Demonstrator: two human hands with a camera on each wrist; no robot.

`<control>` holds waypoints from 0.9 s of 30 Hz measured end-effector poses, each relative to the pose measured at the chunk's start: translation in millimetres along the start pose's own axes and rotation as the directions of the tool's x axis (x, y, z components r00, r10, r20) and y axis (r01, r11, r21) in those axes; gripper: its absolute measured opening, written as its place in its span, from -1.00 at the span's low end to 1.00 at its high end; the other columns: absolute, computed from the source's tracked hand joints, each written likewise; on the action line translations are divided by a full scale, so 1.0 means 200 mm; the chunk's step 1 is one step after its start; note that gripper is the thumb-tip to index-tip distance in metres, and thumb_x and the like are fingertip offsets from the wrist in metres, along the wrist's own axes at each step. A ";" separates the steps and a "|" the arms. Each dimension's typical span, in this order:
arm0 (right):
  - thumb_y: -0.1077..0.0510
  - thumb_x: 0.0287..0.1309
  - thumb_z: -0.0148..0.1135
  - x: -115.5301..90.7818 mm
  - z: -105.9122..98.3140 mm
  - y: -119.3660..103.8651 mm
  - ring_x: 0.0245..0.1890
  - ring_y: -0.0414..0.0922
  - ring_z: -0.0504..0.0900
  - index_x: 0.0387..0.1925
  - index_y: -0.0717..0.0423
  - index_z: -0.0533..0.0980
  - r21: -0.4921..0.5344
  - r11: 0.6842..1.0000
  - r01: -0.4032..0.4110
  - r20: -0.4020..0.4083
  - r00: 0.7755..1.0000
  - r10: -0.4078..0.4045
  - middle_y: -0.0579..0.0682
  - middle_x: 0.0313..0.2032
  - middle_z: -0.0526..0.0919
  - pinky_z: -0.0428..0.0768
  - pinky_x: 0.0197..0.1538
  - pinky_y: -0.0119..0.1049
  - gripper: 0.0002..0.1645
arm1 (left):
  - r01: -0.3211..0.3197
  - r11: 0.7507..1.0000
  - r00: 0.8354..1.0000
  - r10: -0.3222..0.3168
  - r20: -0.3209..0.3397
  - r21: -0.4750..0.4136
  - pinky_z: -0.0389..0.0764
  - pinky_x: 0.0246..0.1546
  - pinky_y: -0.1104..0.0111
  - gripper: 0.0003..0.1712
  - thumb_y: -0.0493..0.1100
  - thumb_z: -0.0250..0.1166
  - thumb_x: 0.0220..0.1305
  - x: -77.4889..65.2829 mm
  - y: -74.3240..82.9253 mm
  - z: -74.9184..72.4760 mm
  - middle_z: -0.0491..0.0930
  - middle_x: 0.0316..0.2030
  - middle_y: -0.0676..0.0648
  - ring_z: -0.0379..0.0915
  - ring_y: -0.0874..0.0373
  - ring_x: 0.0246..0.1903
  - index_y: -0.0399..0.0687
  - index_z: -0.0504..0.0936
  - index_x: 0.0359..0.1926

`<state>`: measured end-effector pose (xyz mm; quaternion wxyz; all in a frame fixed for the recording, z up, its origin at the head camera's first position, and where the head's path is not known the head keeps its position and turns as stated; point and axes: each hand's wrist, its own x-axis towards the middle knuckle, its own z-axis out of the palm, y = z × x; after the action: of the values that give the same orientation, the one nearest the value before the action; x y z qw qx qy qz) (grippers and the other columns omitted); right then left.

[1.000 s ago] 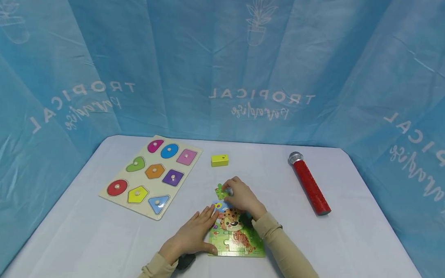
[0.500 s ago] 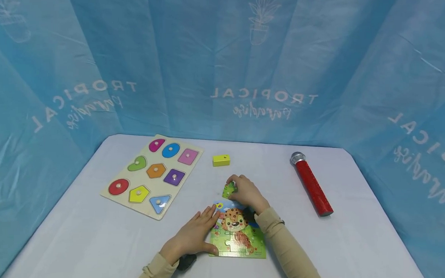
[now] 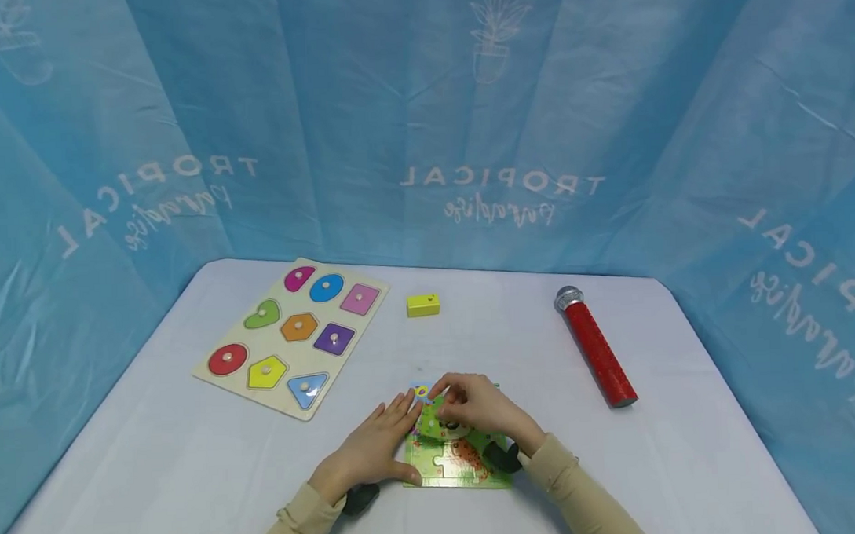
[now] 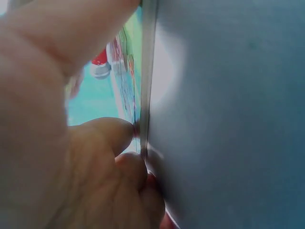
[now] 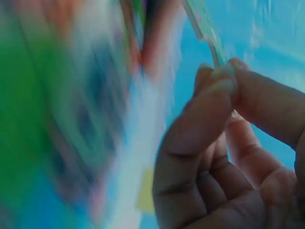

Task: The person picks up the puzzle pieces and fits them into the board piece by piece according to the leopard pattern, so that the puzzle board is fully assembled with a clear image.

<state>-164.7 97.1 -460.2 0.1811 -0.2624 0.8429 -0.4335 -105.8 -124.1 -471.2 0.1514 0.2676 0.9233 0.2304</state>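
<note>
A jigsaw puzzle (image 3: pixel 456 466) with a spotted leopard cub on a green ground lies at the front middle of the table. Flat along its left edge, my left hand (image 3: pixel 370 451) rests with fingers extended and thumb at the near left corner. In the left wrist view, the fingers and thumb touch the board's edge (image 4: pixel 148 71). My right hand (image 3: pixel 483 408) pinches a green jigsaw piece (image 3: pixel 430 424) between thumb and fingertips, above the puzzle's upper part. The right wrist view shows that piece (image 5: pixel 205 24) edge-on; the puzzle behind is blurred. The right hand covers much of the puzzle's upper right.
A wooden peg board (image 3: pixel 300 362) with several coloured shapes lies to the left. Beyond the puzzle sits a yellow block (image 3: pixel 423 305). To the right is a red toy microphone (image 3: pixel 596 347). A blue curtain (image 3: pixel 422 126) hangs behind the white table.
My right hand has picked up the green jigsaw piece from beyond the puzzle's far edge and brought it nearer, over the puzzle. The left hand has stayed in place.
</note>
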 end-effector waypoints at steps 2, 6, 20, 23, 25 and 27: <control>0.20 0.18 0.31 -0.03 0.06 0.00 -0.55 -0.31 0.48 -0.13 0.05 0.60 -0.001 1.000 0.009 0.074 0.997 -0.009 -0.10 -0.45 0.60 0.48 -0.50 -0.47 -0.79 | 0.000 1.000 1.000 0.000 0.000 -0.008 0.02 0.45 -0.16 0.24 0.21 0.47 -0.10 0.00 0.00 -0.01 -0.02 0.49 -0.33 -0.13 -0.24 0.49 -0.31 0.09 0.46; 0.20 0.13 0.35 -0.06 0.15 0.00 -0.59 -0.39 0.43 -0.16 0.05 0.61 -0.039 0.999 0.013 0.096 0.995 -0.009 -0.17 -0.51 0.56 0.45 -0.53 -0.52 -0.80 | 0.005 1.000 1.000 -0.005 0.006 -0.008 0.01 0.46 -0.14 0.25 0.20 0.48 -0.10 0.02 -0.01 -0.01 -0.03 0.50 -0.31 -0.14 -0.22 0.50 -0.30 0.08 0.47; 0.17 -0.09 0.52 -0.06 0.23 0.01 -0.36 -0.33 0.37 0.01 0.07 0.49 -0.207 0.978 0.011 -0.065 0.998 -0.025 -0.12 -0.30 0.51 0.43 -0.32 -0.51 -0.43 | -0.017 0.999 1.000 0.018 0.003 -0.028 0.00 0.45 -0.16 0.23 0.18 0.50 -0.12 0.02 -0.02 0.00 -0.03 0.49 -0.34 -0.12 -0.26 0.48 -0.28 0.11 0.46; 0.18 -0.08 0.52 -0.04 0.22 0.01 -0.40 -0.32 0.34 0.03 0.11 0.49 -0.183 0.983 -0.001 -0.066 0.998 -0.011 -0.13 -0.34 0.50 0.40 -0.35 -0.51 -0.41 | -0.024 1.000 1.000 0.024 -0.005 -0.003 0.01 0.45 -0.16 0.24 0.20 0.49 -0.11 0.01 -0.03 -0.01 -0.03 0.48 -0.35 -0.12 -0.26 0.48 -0.34 0.11 0.44; 0.18 -0.08 0.51 -0.03 0.22 0.00 -0.42 -0.33 0.33 0.06 0.12 0.48 -0.186 0.983 0.000 -0.053 0.999 -0.010 -0.13 -0.37 0.49 0.39 -0.36 -0.52 -0.39 | -0.026 1.000 1.000 0.026 0.000 0.001 0.01 0.45 -0.17 0.25 0.21 0.48 -0.10 0.02 -0.04 -0.02 -0.04 0.49 -0.35 -0.13 -0.26 0.49 -0.36 0.10 0.45; 0.18 -0.08 0.51 -0.02 0.22 -0.01 -0.43 -0.33 0.33 0.08 0.13 0.46 -0.197 0.980 0.006 -0.034 0.999 -0.012 -0.14 -0.39 0.47 0.40 -0.35 -0.52 -0.36 | -0.026 1.000 1.000 0.026 0.007 -0.010 0.00 0.44 -0.18 0.26 0.22 0.47 -0.10 0.02 -0.04 -0.03 -0.05 0.49 -0.36 -0.14 -0.26 0.49 -0.35 0.08 0.45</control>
<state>-138.1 70.6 -482.1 0.1375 -0.2752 0.8834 -0.3534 -114.7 -131.2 -470.7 0.1531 0.2798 0.9180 0.2357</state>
